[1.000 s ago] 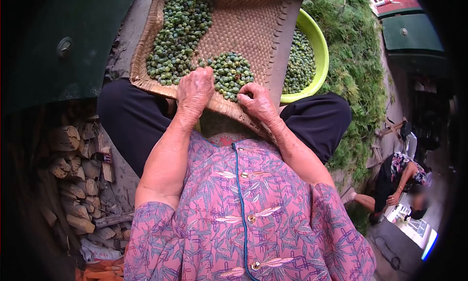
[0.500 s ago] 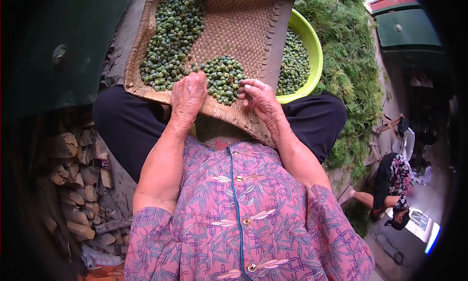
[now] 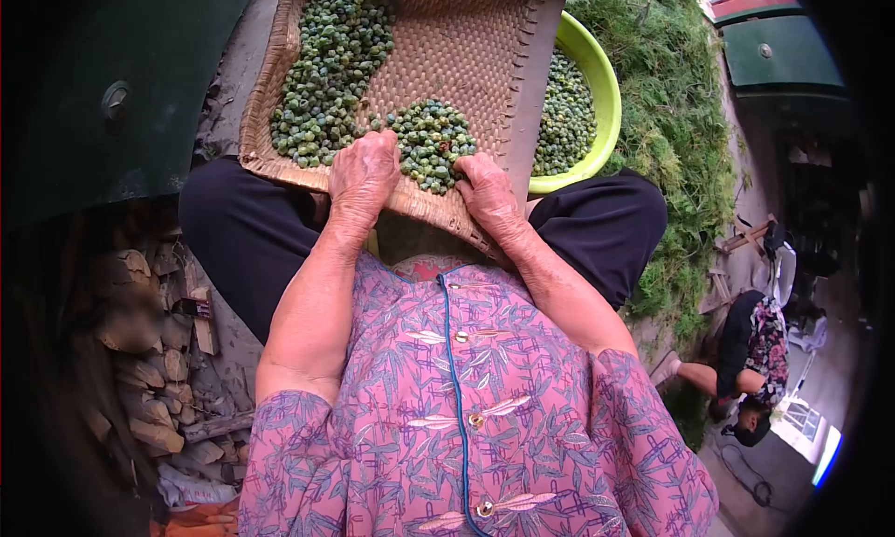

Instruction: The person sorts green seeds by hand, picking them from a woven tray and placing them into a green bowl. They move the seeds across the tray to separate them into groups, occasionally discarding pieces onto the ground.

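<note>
A woven tray (image 3: 457, 43) with a low rim tilts across my lap, holding small round green fruits. A long heap of the fruits (image 3: 331, 80) lies along its left side, and a smaller pile (image 3: 431, 144) lies near the front. My left hand (image 3: 364, 171) is closed at the left edge of the small pile, its fingertips hidden under the knuckles. At the pile's right edge, my right hand (image 3: 488, 194) has its fingers curled down against the fruits. Whatever either hand grips is out of sight.
A lime-green basin (image 3: 608, 117) of similar fruits stands right of the tray. Cut green foliage (image 3: 676, 145) covers the ground beyond it. Split firewood (image 3: 154, 378) is stacked at lower left. Another person (image 3: 750, 351) bends down at far right. A dark green panel (image 3: 84, 80) stands at left.
My right hand has lowered and turned, its fingers now curling against the small pile's right edge instead of being raised beside it. My left hand has barely shifted.
</note>
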